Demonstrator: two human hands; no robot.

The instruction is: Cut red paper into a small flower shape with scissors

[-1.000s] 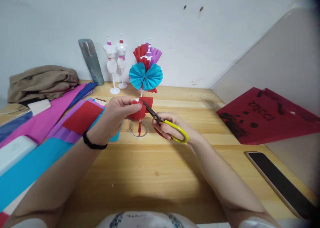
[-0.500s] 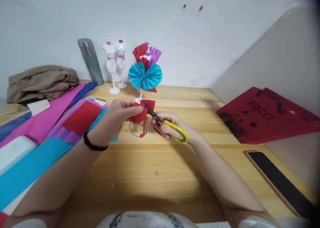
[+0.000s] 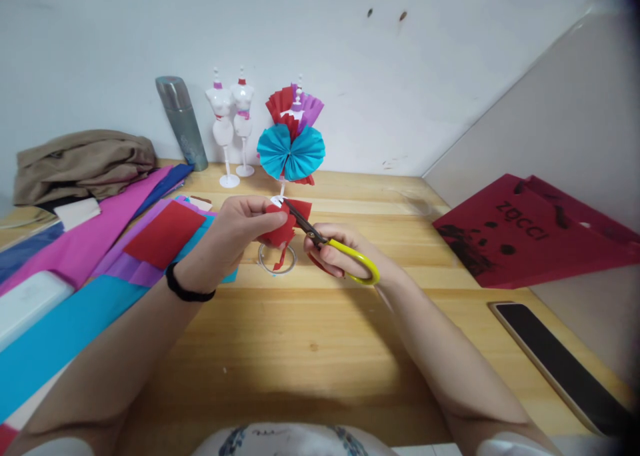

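My left hand point(image 3: 250, 224) pinches a piece of red paper point(image 3: 303, 211) between thumb and fingers. My right hand point(image 3: 340, 246) grips scissors point(image 3: 361, 259) with a yellow handle loop, their dark blades lying against the paper near my left thumb. From the paper's lower edge a narrow red strip point(image 3: 281, 259) dangles over a round ring point(image 3: 261, 261) on the table. Just behind stands a small white mannequin point(image 3: 299, 97) dressed in red and purple pleats, with a blue pleated fan point(image 3: 291, 152) at its front.
Two bare white mannequins point(image 3: 223, 131) and a grey flask point(image 3: 181, 124) stand near the wall. Coloured paper sheets point(image 3: 165, 235) and a brown cloth point(image 3: 85, 166) lie left on the wooden table point(image 3: 280, 356). On the right are a red bag point(image 3: 530, 233) and a phone point(image 3: 555, 363).
The narrow red strip has swung leftward and hangs differently below the paper. My right hand and the scissors have shifted very slightly right; my left hand stays in place.
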